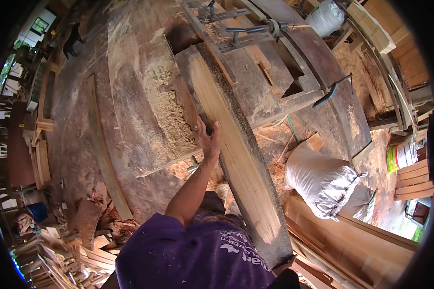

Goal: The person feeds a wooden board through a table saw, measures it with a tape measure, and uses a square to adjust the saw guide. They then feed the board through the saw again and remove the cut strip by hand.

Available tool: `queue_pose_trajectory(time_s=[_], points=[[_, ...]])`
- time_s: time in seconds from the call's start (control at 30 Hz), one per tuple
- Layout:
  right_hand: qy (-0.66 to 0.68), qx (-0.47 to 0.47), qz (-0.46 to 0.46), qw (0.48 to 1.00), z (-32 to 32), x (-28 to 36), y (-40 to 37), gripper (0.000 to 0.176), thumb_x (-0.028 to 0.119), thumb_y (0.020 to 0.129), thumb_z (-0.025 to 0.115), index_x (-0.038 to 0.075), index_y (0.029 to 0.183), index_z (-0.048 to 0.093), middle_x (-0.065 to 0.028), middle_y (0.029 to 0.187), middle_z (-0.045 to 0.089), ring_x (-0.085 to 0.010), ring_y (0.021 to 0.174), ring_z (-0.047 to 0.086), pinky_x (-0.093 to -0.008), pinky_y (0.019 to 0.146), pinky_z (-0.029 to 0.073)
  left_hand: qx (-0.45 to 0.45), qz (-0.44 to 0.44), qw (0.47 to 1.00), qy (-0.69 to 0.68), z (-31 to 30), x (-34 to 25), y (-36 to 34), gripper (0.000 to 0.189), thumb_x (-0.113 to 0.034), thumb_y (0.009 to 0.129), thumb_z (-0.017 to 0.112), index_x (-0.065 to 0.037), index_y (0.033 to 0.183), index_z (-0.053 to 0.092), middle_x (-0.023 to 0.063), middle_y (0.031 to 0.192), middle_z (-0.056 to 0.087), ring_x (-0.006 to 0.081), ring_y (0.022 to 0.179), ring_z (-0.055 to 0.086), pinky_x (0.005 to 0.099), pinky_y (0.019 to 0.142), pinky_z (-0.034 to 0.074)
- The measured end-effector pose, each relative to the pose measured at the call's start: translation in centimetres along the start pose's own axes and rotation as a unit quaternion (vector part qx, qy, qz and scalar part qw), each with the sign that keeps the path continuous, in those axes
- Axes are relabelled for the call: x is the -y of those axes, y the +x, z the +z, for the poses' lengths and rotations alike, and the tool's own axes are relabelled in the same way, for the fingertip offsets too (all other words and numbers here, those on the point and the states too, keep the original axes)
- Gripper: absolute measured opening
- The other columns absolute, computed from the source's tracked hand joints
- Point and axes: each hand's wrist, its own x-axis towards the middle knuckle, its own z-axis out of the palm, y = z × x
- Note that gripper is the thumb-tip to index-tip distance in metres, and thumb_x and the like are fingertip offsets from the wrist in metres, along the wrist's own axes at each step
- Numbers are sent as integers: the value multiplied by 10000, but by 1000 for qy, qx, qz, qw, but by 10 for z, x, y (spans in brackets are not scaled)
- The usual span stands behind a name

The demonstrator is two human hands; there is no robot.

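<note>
A long, thick wooden plank (236, 154) with a pale planed face and dark rough edges runs from the machine table down to my body. My left hand (209, 139) grips its left edge about midway, thumb on the upper face and fingers along the side. Its far end lies on the table beside a straight fence (211, 41). At the near end, by my shirt, a small part of my right hand (285, 264) shows against the plank; its fingers are hidden.
Sawdust (171, 108) covers the worktable left of the plank. Clamps (255, 29) sit near the fence, and a blue-handled clamp (327, 95) is on the table's right edge. Filled white sacks (318, 178) stand at right. A thin board (103, 149) lies at left.
</note>
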Motion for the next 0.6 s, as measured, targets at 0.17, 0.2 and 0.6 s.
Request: queue_pose_trajectory(time_s=[0.17, 0.2, 0.6], points=[[7, -15, -30, 999, 26, 5, -16, 876, 751, 845, 459, 90, 1420, 438, -125, 1471, 417, -324, 1334, 393, -447, 1115, 309, -3, 15, 999, -33, 1, 13, 12, 892, -479, 938, 575, -21, 1526, 86, 216, 1583, 96, 351, 1451, 172, 414, 1101, 411], [6, -16, -35, 999, 32, 8, -22, 879, 752, 843, 461, 90, 1420, 438, -125, 1472, 416, -323, 1335, 393, -446, 1116, 308, -5, 7, 1000, -15, 0, 4, 10, 885, -474, 940, 575, -25, 1527, 88, 209, 1585, 98, 347, 1452, 172, 410, 1096, 418], [63, 78, 78, 992, -22, -24, 36, 973, 804, 786, 478, 93, 1446, 410, -124, 1502, 386, -330, 1358, 372, -439, 1126, 304, -17, 30, 999, 20, 2, 8, 27, 852, -450, 949, 569, -23, 1525, 109, 235, 1573, 126, 358, 1437, 217, 395, 1043, 474]])
